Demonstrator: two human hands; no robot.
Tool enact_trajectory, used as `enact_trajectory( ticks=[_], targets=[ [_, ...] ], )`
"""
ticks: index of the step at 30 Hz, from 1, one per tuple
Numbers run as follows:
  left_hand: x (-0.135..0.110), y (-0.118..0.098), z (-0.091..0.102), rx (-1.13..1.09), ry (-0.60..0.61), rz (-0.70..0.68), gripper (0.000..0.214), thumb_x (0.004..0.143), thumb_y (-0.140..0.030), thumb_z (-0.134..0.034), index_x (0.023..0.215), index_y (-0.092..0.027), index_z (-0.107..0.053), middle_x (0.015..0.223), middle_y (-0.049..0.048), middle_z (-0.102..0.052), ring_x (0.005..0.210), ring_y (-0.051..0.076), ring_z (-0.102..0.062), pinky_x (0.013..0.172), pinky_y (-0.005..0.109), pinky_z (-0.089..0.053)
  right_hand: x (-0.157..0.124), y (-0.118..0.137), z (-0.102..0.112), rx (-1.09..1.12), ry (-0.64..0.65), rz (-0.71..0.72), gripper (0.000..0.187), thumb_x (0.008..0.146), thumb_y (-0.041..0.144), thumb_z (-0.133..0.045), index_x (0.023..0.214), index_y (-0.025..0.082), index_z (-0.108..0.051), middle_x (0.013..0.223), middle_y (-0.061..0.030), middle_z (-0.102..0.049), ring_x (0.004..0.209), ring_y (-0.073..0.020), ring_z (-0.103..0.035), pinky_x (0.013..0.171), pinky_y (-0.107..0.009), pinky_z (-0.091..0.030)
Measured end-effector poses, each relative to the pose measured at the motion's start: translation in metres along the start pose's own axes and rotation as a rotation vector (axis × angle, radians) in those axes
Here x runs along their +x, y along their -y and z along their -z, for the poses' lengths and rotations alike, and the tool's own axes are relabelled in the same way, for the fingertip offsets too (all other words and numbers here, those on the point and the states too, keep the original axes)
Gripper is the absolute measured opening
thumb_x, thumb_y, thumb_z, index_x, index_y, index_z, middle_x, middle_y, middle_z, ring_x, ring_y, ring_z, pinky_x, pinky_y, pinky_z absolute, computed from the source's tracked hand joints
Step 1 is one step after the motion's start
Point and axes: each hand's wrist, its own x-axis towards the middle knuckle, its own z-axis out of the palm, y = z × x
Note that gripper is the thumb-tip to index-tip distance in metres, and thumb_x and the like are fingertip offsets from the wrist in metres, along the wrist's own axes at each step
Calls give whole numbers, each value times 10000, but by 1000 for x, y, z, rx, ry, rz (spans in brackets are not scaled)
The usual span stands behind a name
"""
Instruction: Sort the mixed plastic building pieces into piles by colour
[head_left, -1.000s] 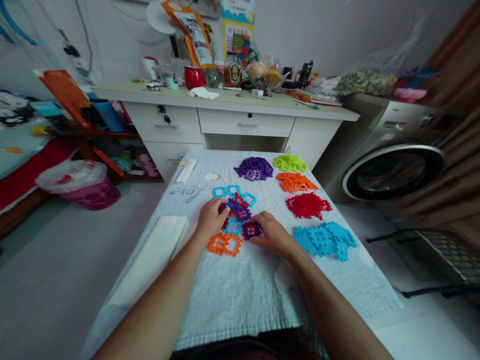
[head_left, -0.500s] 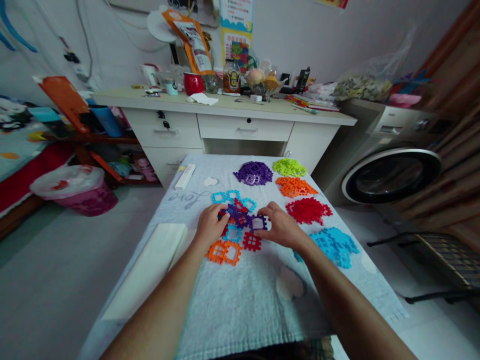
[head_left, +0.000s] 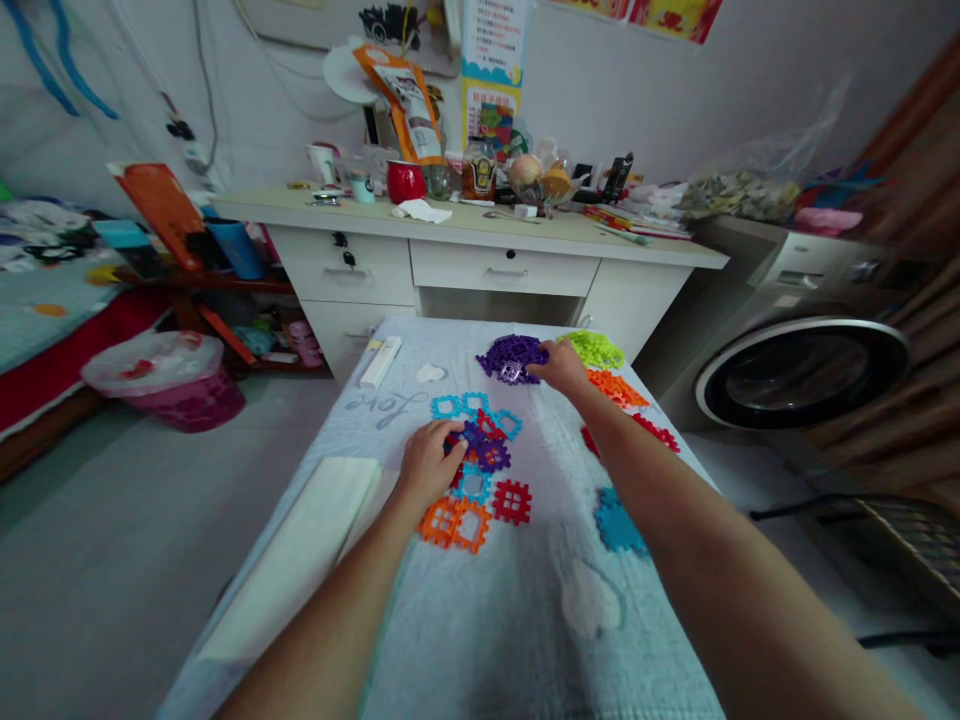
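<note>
My left hand [head_left: 431,465] has its fingers closed on the left edge of joined purple plastic building tiles [head_left: 493,456]. Around and under these lie red, blue and orange tiles. Two joined orange tiles [head_left: 454,523] are just in front, and a single red tile [head_left: 512,501] sits to their right. Farther out, my right hand [head_left: 561,366] reaches to the right edge of the purple tile pile [head_left: 511,358]. Thumb and fingers close around purple tiles there; the fingertips are partly hidden among them.
Green [head_left: 596,349], orange [head_left: 615,388], red [head_left: 656,432] and blue tile piles [head_left: 619,522] line the right side, some hidden by my right arm. A long white box [head_left: 300,555] lies at left, a smaller white box [head_left: 381,362] behind it. A cluttered desk [head_left: 465,228] stands beyond.
My right hand has gone from the joined tiles away to the purple pile. The purple open-square tile it held no longer shows beside them. My left hand stays on the purple tiles.
</note>
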Motion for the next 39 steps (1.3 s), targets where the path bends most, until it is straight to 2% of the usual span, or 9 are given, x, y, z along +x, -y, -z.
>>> enact_trajectory(
  ticks=[10, 18, 23, 25, 27, 29, 31, 35, 39],
  targets=[
    [-1, -3, 1, -3, -5, 28, 187, 836, -261, -570, 1000, -236, -657, 1088, 53, -698, 1061, 247, -627, 988, 445, -462, 44, 9, -24, 68, -8, -99, 556, 846, 412, -647, 1336, 169, -550, 1231, -162, -556, 1097, -255, -574, 933, -329, -436],
    [0, -6, 3, 4, -11, 34, 194, 830, -254, -574, 1005, -241, -659, 1087, 51, -701, 1059, 256, -628, 979, 454, -464, 44, 19, -31, 114, -53, -128, 597, 861, 300, -615, 1415, 133, -465, 1279, -195, -541, 1143, -277, -563, 951, -355, -431],
    [-1, -3, 2, 4, -9, 30, 202, 831, -247, -577, 1014, -222, -659, 1101, 62, -700, 1069, 261, -621, 995, 461, -456, 16, 35, -20, 122, -100, -37, 410, 885, 254, -546, 1278, 141, -583, 1184, -147, -623, 1050, -233, -601, 909, -312, -442],
    [-1, -3, 2, 8, -10, 26, 203, 829, -253, -585, 1016, -219, -659, 1102, 63, -699, 1070, 258, -621, 996, 454, -457, -4, 39, -16, 105, 14, 72, 315, 889, 234, -533, 1173, 162, -647, 1081, -104, -679, 979, -210, -623, 867, -288, -446],
    [-1, -3, 2, 17, -10, 17, 206, 825, -256, -595, 1017, -221, -658, 1095, 59, -699, 1060, 250, -625, 990, 438, -462, -28, 41, -14, 52, 196, 186, 274, 870, 230, -564, 1111, 165, -677, 1021, -89, -705, 933, -204, -637, 822, -274, -446],
    [-1, -4, 2, 31, -2, 7, 208, 820, -260, -605, 1019, -224, -658, 1081, 52, -700, 1044, 240, -631, 977, 419, -470, -52, 39, -15, -27, 349, 263, 302, 837, 244, -617, 1115, 145, -678, 1036, -114, -705, 938, -220, -642, 798, -273, -444],
    [-1, -5, 3, 44, 3, 1, 212, 817, -265, -612, 1020, -224, -657, 1073, 50, -701, 1034, 235, -635, 966, 408, -476, -72, 36, -19, -91, 412, 281, 354, 819, 259, -640, 1146, 125, -662, 1094, -151, -683, 971, -237, -638, 801, -278, -443],
    [-2, -5, 3, 53, 0, -3, 214, 813, -266, -613, 1018, -224, -659, 1077, 50, -699, 1031, 234, -637, 962, 406, -479, -94, 32, -28, -96, 363, 228, 375, 829, 285, -627, 1166, 120, -637, 1174, -183, -630, 1037, -247, -611, 829, -282, -430],
    [-3, -4, 2, 49, 1, -7, 221, 807, -265, -618, 1020, -223, -659, 1087, 53, -698, 1042, 243, -635, 977, 420, -471, -101, 31, -32, -4, 286, 159, 381, 792, 256, -666, 1142, 113, -618, 1124, -158, -642, 980, -219, -603, 782, -261, -412]
  ],
)
